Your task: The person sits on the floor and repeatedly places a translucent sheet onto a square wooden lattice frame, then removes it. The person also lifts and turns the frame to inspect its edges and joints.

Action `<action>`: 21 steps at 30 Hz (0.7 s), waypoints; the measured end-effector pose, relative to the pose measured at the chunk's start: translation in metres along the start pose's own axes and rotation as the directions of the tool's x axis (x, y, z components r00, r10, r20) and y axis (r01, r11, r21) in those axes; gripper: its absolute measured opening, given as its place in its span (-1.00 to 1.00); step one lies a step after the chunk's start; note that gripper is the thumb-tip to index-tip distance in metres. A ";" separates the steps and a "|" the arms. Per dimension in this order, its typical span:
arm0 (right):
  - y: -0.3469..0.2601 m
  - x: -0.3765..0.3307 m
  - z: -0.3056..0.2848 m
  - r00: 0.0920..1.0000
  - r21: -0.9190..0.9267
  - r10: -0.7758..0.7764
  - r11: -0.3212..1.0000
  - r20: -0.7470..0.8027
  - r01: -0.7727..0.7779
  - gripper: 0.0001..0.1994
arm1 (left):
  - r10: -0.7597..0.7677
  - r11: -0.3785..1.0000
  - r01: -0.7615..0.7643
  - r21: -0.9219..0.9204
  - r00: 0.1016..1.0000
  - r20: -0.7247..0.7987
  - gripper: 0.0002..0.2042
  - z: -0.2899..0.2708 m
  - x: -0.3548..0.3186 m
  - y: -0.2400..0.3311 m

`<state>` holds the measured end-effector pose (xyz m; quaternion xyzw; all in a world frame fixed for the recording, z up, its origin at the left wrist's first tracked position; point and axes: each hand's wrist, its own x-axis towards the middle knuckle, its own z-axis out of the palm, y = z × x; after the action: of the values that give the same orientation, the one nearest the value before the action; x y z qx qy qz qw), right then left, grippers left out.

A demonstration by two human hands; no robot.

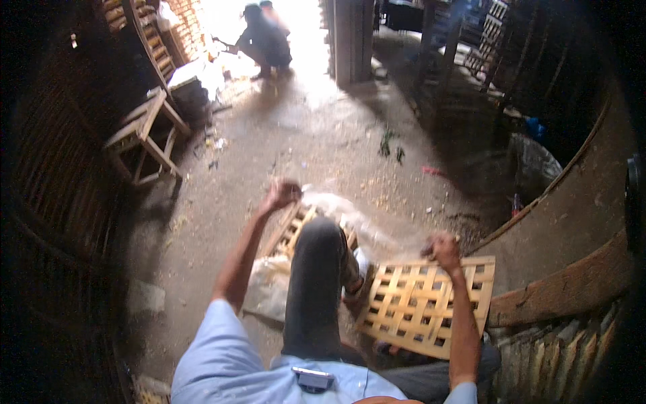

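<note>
My left hand is closed, out beyond my raised knee, at one end of a blurred, whitish, see-through plastic strip. The strip runs across toward my right hand, whose fingers are also closed; blur hides what they grip. Below that hand, a woven bamboo lattice panel lies tilted over my right leg, under my forearm. Another bamboo lattice piece shows partly behind my knee, which hides its middle. Crumpled clear plastic lies on the floor left of my leg.
A wooden stool lies tipped at the far left. Another person crouches in the bright doorway. A curved board edge and a filled clear plastic bag stand to the right. Leaves and scraps litter the floor.
</note>
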<state>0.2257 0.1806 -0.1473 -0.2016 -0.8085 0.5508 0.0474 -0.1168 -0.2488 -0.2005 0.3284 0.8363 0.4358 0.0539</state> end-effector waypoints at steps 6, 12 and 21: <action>-0.095 0.001 -0.046 0.862 -0.812 -0.379 0.581 -0.337 -0.062 -0.65 | 0.134 0.945 -0.102 0.311 0.988 -0.083 -0.87 -0.049 0.054 0.220; -0.210 -0.006 0.051 0.616 -0.663 -0.778 0.526 -0.122 0.533 -0.30 | 0.511 0.831 -0.544 0.114 0.828 0.229 -0.92 -0.008 0.052 0.331; -0.173 0.009 0.002 0.898 0.470 -0.363 0.766 -0.248 0.440 -0.82 | -0.156 0.950 0.062 -0.307 0.943 -0.294 -0.14 -0.013 0.034 0.215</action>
<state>0.1698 0.1286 0.0080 -0.0423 -0.6503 0.7073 0.2741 -0.0404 -0.1504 -0.0216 0.1958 0.7772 0.5980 -0.0077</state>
